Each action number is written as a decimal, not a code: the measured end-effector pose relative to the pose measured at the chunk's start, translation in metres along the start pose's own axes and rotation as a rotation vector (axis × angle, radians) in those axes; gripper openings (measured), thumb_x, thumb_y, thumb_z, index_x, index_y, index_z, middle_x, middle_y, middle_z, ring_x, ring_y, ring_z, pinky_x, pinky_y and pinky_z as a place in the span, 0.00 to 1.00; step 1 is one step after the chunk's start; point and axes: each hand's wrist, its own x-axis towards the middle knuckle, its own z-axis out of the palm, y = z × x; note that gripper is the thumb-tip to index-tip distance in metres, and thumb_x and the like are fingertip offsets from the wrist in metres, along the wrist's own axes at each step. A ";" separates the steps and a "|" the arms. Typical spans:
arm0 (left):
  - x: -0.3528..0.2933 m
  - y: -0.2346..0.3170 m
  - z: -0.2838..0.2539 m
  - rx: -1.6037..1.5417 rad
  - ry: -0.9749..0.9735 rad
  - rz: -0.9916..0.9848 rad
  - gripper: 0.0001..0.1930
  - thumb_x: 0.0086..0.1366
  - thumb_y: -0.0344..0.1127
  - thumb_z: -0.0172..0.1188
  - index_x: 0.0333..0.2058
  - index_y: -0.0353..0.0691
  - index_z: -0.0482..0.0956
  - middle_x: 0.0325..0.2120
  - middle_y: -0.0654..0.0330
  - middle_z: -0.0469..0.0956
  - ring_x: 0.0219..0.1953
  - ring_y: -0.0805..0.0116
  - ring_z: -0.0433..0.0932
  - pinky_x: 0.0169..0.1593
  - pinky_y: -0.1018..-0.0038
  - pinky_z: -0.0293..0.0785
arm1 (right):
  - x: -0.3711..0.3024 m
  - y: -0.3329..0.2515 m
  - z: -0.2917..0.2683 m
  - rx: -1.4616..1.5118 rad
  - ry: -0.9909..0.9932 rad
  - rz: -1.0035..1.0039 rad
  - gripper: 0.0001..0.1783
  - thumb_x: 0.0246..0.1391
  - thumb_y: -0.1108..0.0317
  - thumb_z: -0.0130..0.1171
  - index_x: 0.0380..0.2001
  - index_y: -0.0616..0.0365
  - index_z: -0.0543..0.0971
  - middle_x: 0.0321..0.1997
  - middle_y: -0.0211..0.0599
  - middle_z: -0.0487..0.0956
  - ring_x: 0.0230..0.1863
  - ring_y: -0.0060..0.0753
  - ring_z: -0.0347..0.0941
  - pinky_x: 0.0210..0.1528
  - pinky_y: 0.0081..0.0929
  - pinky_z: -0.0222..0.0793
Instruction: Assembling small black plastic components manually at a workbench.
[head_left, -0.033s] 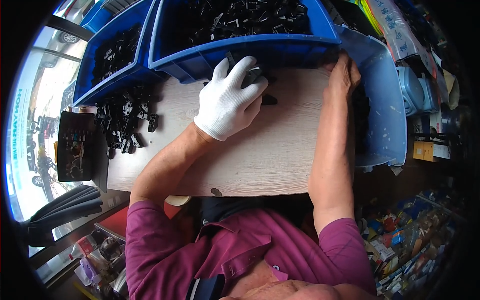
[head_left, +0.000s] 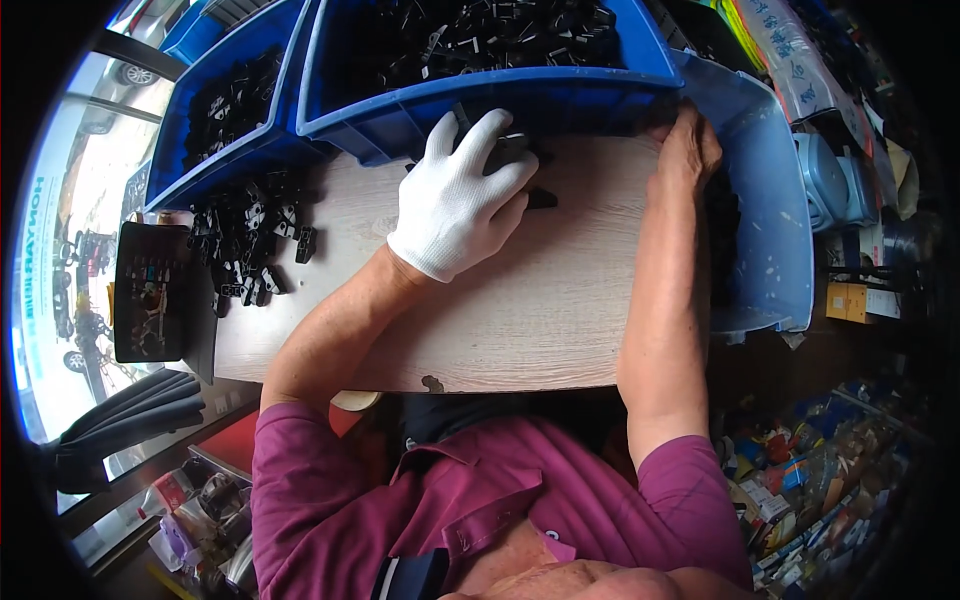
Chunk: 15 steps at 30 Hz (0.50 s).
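Note:
My left hand (head_left: 462, 195), in a white knit glove, rests over the far middle of the wooden table (head_left: 520, 320). Its fingers curl around a small dark part (head_left: 512, 148), partly hidden by the glove and by shadow. Other black pieces (head_left: 541, 199) show just right of that hand. My right hand (head_left: 687, 145) is bare and reaches to the table's far right, close to the front corner of the big blue bin (head_left: 480, 90). Shadow covers its fingertips, and whatever they touch cannot be made out.
Black clips (head_left: 250, 240) lie piled at the table's left. A second blue bin (head_left: 215, 170) holds similar parts. To the left stands a dark tray (head_left: 150, 290) of small pieces; a pale blue tub (head_left: 775, 210) borders the table's right side.
The left fingers and the dark part under them have shifted very slightly. My right hand stays where it was.

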 end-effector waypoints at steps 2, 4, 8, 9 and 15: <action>0.000 0.001 -0.002 0.022 -0.023 -0.025 0.19 0.52 0.38 0.71 0.45 0.55 0.85 0.57 0.51 0.73 0.51 0.46 0.75 0.35 0.62 0.84 | 0.003 0.002 -0.001 0.003 0.002 -0.018 0.17 0.60 0.58 0.60 0.38 0.63 0.83 0.29 0.32 0.79 0.25 0.23 0.69 0.29 0.25 0.66; 0.005 0.000 -0.009 -0.014 -0.003 -0.054 0.19 0.53 0.42 0.72 0.45 0.55 0.85 0.58 0.51 0.72 0.54 0.45 0.73 0.38 0.61 0.84 | 0.007 0.004 -0.003 -0.023 0.019 -0.034 0.16 0.60 0.59 0.60 0.37 0.63 0.83 0.29 0.31 0.80 0.24 0.23 0.69 0.29 0.25 0.66; -0.003 -0.011 -0.008 0.025 0.007 -0.076 0.17 0.54 0.41 0.71 0.44 0.53 0.84 0.55 0.51 0.75 0.49 0.51 0.78 0.39 0.63 0.83 | -0.001 0.001 0.001 -0.036 0.029 -0.042 0.16 0.60 0.59 0.60 0.38 0.63 0.84 0.29 0.31 0.80 0.24 0.23 0.69 0.29 0.25 0.66; -0.004 -0.012 -0.006 0.013 0.045 -0.054 0.15 0.55 0.38 0.70 0.44 0.51 0.84 0.50 0.55 0.78 0.43 0.55 0.79 0.38 0.65 0.82 | 0.001 0.004 0.001 -0.001 0.027 -0.049 0.16 0.61 0.59 0.59 0.37 0.63 0.84 0.28 0.31 0.80 0.24 0.23 0.69 0.29 0.24 0.66; -0.005 -0.031 -0.006 -0.066 0.218 -0.059 0.13 0.55 0.29 0.69 0.41 0.45 0.85 0.42 0.58 0.82 0.36 0.57 0.79 0.39 0.68 0.79 | 0.003 0.006 0.002 0.014 0.028 -0.049 0.16 0.61 0.60 0.59 0.36 0.64 0.84 0.26 0.31 0.79 0.23 0.22 0.68 0.28 0.23 0.66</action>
